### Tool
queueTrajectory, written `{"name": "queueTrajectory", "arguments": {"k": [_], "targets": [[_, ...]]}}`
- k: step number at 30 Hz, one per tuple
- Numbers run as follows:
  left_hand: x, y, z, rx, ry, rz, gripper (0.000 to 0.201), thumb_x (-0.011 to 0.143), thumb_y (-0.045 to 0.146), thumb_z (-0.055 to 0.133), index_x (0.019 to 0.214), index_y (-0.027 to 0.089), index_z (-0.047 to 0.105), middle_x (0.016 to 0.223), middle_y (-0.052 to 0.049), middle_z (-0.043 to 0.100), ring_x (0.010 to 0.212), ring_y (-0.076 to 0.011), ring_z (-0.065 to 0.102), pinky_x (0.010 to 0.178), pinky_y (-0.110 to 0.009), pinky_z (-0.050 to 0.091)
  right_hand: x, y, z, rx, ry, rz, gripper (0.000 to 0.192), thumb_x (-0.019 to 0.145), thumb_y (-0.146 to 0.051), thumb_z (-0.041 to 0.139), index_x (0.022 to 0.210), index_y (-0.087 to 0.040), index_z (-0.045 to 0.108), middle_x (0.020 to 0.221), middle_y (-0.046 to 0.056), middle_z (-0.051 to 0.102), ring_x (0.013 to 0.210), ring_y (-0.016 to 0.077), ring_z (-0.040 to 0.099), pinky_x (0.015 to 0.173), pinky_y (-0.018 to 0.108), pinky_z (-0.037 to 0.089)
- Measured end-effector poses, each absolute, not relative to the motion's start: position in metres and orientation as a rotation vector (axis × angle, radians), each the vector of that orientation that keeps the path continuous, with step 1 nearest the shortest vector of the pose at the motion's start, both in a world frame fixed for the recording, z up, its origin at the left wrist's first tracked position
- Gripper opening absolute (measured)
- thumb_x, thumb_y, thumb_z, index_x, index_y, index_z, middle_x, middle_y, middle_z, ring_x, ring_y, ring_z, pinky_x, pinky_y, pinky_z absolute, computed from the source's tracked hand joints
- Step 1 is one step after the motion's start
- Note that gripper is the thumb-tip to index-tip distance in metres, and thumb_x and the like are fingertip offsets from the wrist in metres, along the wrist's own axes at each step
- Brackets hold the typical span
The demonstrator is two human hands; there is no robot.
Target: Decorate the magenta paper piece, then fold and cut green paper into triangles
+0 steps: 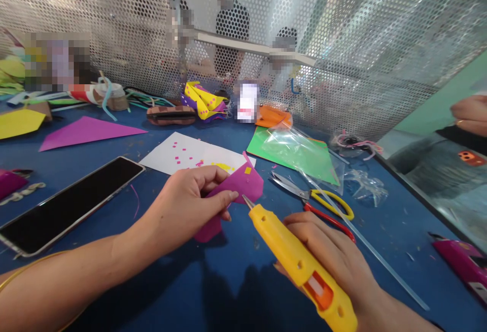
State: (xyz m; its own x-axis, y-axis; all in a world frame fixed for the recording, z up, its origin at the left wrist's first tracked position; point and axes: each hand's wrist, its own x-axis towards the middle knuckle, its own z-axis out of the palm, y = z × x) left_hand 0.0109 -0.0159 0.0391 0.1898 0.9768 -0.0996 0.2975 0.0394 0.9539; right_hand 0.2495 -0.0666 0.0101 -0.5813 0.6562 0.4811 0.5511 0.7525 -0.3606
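Over the near middle of the bench (163,281), the left hand (196,197) pinches purple paper (249,185) by thumb and fingers, seemingly leaving its yellow square (247,170) uncovered and its edge steady near the tip. The right hand (337,251) grips the glue gun (294,256), apparently to aim its nozzle. Scissors (300,190) lie just beyond, handles rightward, perhaps for easy reach.

Yellow glue gun (283,243), lower right of center: no readable marking.
Magenta tool (456,261), right edge: white patch (478,289), nothing legible.
Bright screen (248,101), upper center: pixelated, unreadable.
Black phone (76,202), left: no readable text.
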Motion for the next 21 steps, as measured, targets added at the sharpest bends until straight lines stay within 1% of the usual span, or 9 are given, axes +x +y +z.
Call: {"name": "queueTrajectory", "arguments": {"k": [2,4,7,9,11,13,15,17,21], "targets": [[0.01,-0.014,0.038,1.455,1.294,0.852,0.017,0.077,0.036,0.071,0.081,0.019,0.069,0.056,0.002,0.068,0.051,-0.0111,0.064,0.044,-0.014,0.042,0.25,-0.068,0.015,-0.878,-2.311,0.2,0.017,0.093,-0.029,0.058,0.107,-0.021,0.053,0.095,0.006,0.066,0.083,0.0174,0.067,0.066,0.025,0.055],[0.009,-0.012,0.038,1.448,1.303,0.854,0.019,0.077,0.037,0.072,0.083,0.02,0.069,0.057,0.002,0.069,0.052,-0.0114,0.064,0.044,-0.014,0.042,0.255,-0.067,0.021,-0.957,-2.215,0.124,0.018,0.092,-0.036,0.06,0.104,-0.024,0.054,0.094,0.004,0.066,0.079,0.0168,0.067,0.063,0.025,0.054],[0.007,-0.011,0.041,1.466,1.341,0.859,0.02,0.077,0.038,0.072,0.086,0.02,0.068,0.058,0.002,0.07,0.052,-0.0115,0.064,0.044,-0.014,0.042,0.279,-0.054,0.028,-1.309,-1.946,-0.033,0.023,0.087,-0.044,0.066,0.1,-0.026,0.058,0.09,0.002,0.067,0.07,0.0177,0.064,0.059,0.028,0.051],[0.004,-0.01,0.043,1.5,1.376,0.858,0.022,0.077,0.04,0.072,0.086,0.021,0.068,0.058,0.002,0.07,0.053,-0.0118,0.064,0.046,-0.015,0.043,0.306,-0.035,0.03,-1.649,-1.704,-0.186,0.028,0.083,-0.049,0.066,0.099,-0.026,0.06,0.088,0.004,0.068,0.07,0.0214,0.064,0.058,0.032,0.049],[0.001,-0.009,0.045,1.538,1.413,0.872,0.023,0.077,0.042,0.072,0.086,0.021,0.069,0.059,0.002,0.071,0.053,-0.0121,0.063,0.046,-0.015,0.043,0.339,-0.011,0.029,-1.972,-1.577,-0.282,0.03,0.082,-0.045,0.066,0.102,-0.024,0.061,0.09,0.007,0.068,0.077,0.0261,0.065,0.063,0.036,0.049],[-0.001,-0.007,0.047,1.565,1.439,0.891,0.024,0.076,0.043,0.072,0.087,0.022,0.069,0.059,0.002,0.071,0.053,-0.0125,0.063,0.046,-0.016,0.043,0.371,0.01,0.025,-2.23,-1.603,-0.347,0.032,0.084,-0.041,0.061,0.109,-0.02,0.06,0.095,0.012,0.066,0.085,0.0285,0.065,0.069,0.037,0.049],[-0.003,-0.004,0.048,1.584,1.454,0.9,0.026,0.076,0.044,0.072,0.089,0.022,0.069,0.059,0.001,0.071,0.053,-0.0131,0.063,0.046,-0.017,0.042,0.395,0.025,0.016,-2.307,-1.613,-0.373,0.027,0.086,-0.037,0.059,0.103,-0.016,0.062,0.097,0.017,0.064,0.09,0.031,0.064,0.073,0.039,0.048],[-0.004,-0.001,0.048,1.585,1.467,0.907,0.027,0.076,0.044,0.072,0.09,0.022,0.07,0.059,0.001,0.071,0.053,-0.0136,0.062,0.045,-0.018,0.041,0.41,0.032,0.005,-2.358,-1.629,-0.404,0.026,0.085,-0.035,0.061,0.097,-0.013,0.064,0.095,0.021,0.063,0.092,0.0344,0.063,0.073,0.041,0.048],[-0.006,0.004,0.05,1.532,1.461,0.953,0.028,0.073,0.042,0.074,0.091,0.021,0.07,0.058,0.001,0.07,0.051,-0.0132,0.061,0.044,-0.017,0.041,0.42,0.034,-0.012,-2.407,-1.674,-0.482,0.025,0.085,-0.035,0.061,0.086,-0.011,0.066,0.088,0.023,0.062,0.087,0.0364,0.065,0.067,0.042,0.047]]}}
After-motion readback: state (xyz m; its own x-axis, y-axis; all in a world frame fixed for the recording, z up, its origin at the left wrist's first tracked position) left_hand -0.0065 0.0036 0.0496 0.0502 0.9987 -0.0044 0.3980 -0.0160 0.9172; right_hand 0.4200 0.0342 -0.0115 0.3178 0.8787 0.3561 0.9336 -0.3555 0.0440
